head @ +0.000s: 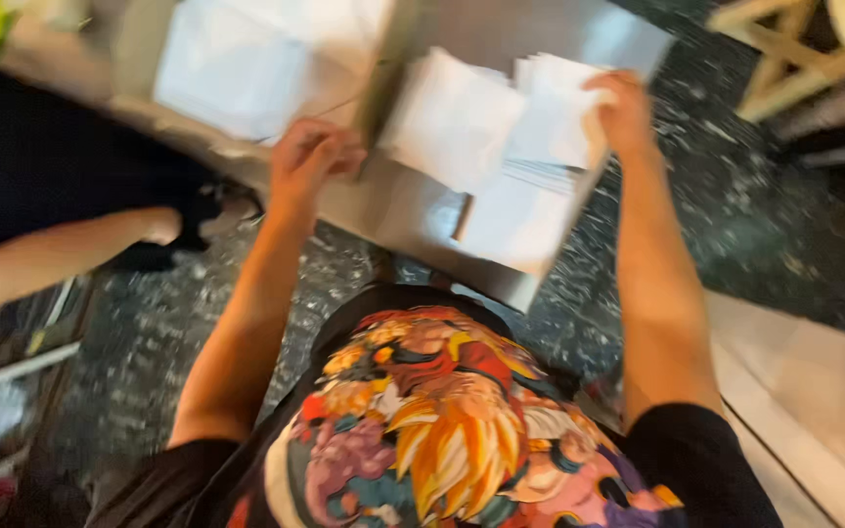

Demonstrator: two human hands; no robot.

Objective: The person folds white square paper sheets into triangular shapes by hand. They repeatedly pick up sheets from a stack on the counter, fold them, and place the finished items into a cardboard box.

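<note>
Hands work over a grey metal tabletop (pixel 403 210), the right hand (pixel 622 112) gripping the top edge of a thin, floppy stack of white paper sheets (pixel 550 127), likely light and slippery, while the left hand (pixel 307 156) curls loosely closed, holding nothing visible.

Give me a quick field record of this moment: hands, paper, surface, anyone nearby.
left hand: fingers curled, at the metal table edge beside the paper; grip unclear
right hand: on the top of a stack of white sheets
other paper: loose white sheets mid-table; another white pile at far left
nearby: another person's arm at left
image: blurred
</note>
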